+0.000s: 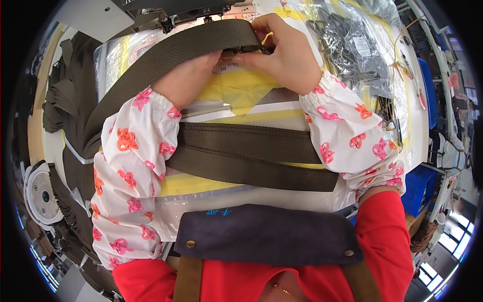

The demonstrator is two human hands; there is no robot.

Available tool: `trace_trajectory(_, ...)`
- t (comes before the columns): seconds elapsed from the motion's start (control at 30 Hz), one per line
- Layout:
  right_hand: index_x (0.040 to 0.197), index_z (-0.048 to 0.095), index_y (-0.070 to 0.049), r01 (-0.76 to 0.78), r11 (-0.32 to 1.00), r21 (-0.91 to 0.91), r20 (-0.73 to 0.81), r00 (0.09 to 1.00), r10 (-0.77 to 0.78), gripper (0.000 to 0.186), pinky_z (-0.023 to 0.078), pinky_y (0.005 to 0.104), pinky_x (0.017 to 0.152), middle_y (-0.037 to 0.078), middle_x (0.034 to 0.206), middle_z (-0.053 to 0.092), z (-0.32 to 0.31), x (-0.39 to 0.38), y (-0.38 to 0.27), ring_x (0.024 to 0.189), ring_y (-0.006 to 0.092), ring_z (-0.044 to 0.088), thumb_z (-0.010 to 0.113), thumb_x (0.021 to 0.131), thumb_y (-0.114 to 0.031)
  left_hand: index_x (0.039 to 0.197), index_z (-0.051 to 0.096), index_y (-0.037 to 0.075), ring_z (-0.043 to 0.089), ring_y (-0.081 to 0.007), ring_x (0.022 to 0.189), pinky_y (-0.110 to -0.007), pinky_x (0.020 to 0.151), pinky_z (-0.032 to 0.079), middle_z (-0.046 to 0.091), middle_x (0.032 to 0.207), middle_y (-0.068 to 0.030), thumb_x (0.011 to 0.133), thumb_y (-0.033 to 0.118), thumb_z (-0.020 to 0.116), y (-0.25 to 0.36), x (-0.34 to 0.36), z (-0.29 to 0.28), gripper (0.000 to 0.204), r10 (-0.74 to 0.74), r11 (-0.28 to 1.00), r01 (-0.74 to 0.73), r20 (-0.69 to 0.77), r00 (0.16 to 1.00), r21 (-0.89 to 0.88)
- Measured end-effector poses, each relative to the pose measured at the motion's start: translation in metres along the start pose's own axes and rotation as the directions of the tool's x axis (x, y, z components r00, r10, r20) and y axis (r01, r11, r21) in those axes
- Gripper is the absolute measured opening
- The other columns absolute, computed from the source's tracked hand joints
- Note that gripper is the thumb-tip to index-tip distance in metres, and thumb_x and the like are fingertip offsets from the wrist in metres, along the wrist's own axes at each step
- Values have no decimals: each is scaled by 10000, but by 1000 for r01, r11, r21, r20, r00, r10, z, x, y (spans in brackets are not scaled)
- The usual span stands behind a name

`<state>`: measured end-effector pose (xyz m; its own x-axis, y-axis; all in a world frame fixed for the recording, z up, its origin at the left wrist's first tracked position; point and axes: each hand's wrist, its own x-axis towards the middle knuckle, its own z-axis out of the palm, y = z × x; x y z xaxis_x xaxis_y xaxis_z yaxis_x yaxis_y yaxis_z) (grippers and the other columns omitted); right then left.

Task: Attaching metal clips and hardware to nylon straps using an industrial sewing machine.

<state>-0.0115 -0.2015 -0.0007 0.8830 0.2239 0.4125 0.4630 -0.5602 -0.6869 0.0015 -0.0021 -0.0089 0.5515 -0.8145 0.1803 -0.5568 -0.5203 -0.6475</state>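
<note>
A wide dark olive webbing strap [166, 55] arches from the pile at the left across to my right hand [289, 55]. The right fingers and thumb are closed around the strap's end, where a small dark buckle-like piece [251, 49] partly shows. My left hand [198, 73] reaches underneath the arch, close to that end. Its fingers are mostly hidden by the webbing, so their grip cannot be made out. Below both hands, a folded length of the same webbing [251, 156] lies crosswise between my forearms.
Sewing machine parts [201, 10] overhang the top edge. Stacked webbing [70, 100] lies at the left, above a round white device [43, 196]. Clear bags of dark metal hardware [347, 45] rest at the right, near scissors [420, 95]. Blue bins [420, 189] stand beyond the table edge.
</note>
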Motion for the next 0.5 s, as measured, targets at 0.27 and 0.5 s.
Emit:
trace_trajectory(0.27,993,607,-17,-126,991,46,223,968,113,485,441,252,596,57,779,605,-11,8,3,622,143,530,775,639,-303,1155,513,57,592,-279,896,-337,730,495,602,978,-146,754,3,478,-7,4,-19,405,-128,810,88,-27,991,-579)
trace_trajectory(0.5,905,618,-9,68,987,-144,116,992,-52,350,470,329,684,147,816,628,-24,13,-15,752,272,607,709,661,-243,1162,507,40,570,-300,943,-344,781,485,549,1133,-133,773,-4,465,-11,9,-25,394,-74,744,76,32,997,-664)
